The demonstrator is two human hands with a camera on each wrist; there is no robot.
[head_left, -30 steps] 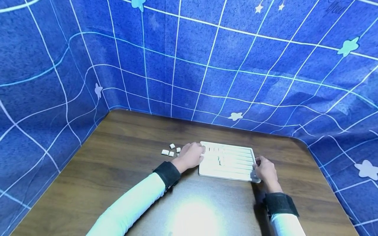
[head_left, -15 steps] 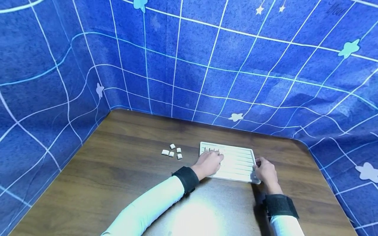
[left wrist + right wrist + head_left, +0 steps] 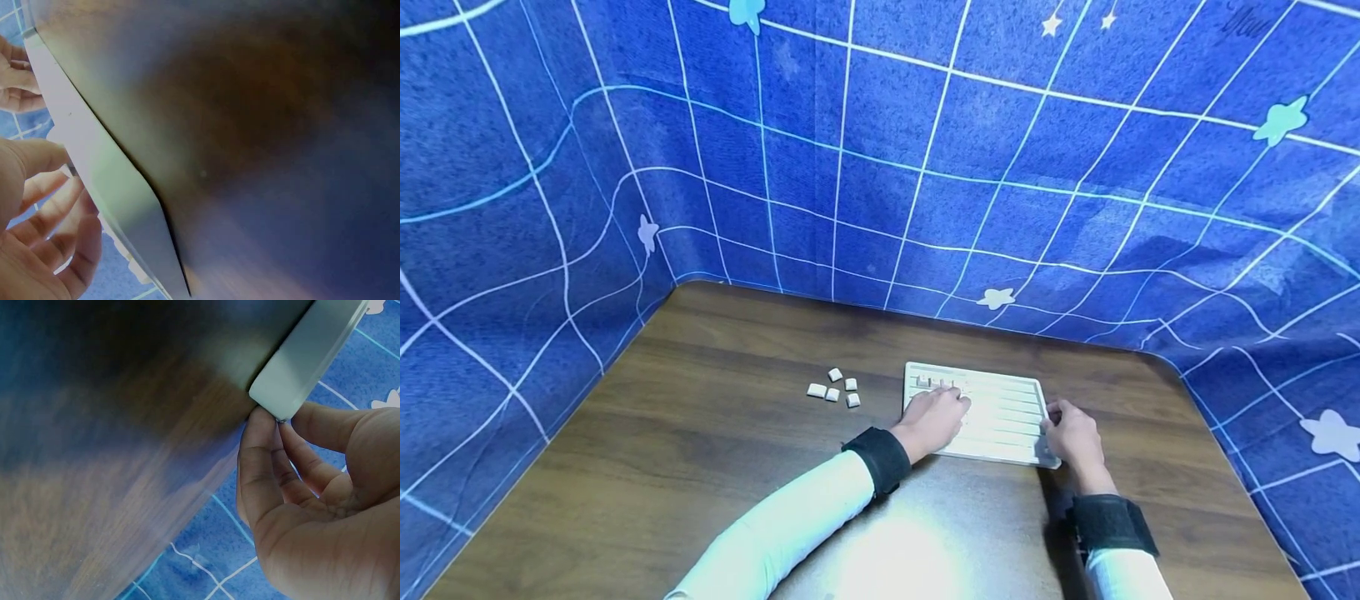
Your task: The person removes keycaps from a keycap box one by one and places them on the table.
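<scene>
A white ridged tray (image 3: 1017,417) lies on the table, with several white keycaps (image 3: 922,381) along the back left of its top row. Over its left half is my left hand (image 3: 936,419), fingers bent downward. In the left wrist view the thumb and a finger of that hand pinch a small keycap (image 3: 70,169), mostly hidden, at the tray's surface. At the right end, my right hand (image 3: 1075,432) holds the near corner of the tray (image 3: 290,381) between thumb and fingers.
Several loose white keycaps (image 3: 851,384) lie on the wooden table (image 3: 722,417) to the left of the tray. A blue patterned cloth (image 3: 880,167) hangs behind and at both sides of the table.
My left hand has moved right, from the tray's left edge onto its left half, uncovering loose keycaps; it has barely shifted in the last half second. The right hand keeps its hold.
</scene>
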